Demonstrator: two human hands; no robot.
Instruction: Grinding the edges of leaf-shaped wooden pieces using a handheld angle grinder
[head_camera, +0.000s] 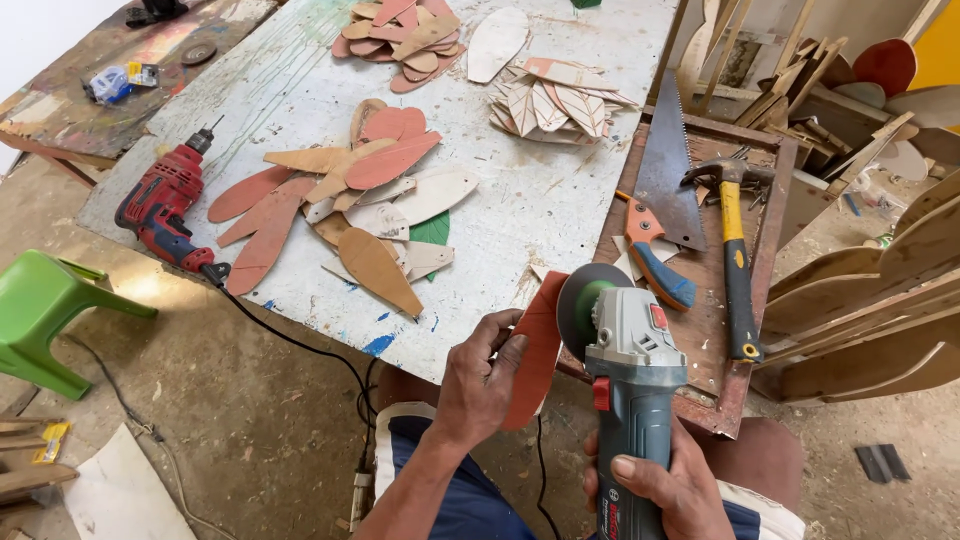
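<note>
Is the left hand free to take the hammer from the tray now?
Probably not: the left hand holds a red wooden piece against the grinder, which stands between it and the hammer.

One head-worn view looks steeply down — close over the hands (560, 420), workbench (560, 190) stretching ahead.

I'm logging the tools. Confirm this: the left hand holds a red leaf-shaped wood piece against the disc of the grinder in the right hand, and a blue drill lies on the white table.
Wrong in one respect: the drill is red, not blue, as the head view shows. It does lie on the white table. The left hand holds the red leaf-shaped piece at the disc of the grinder, gripped by the right hand.
</note>
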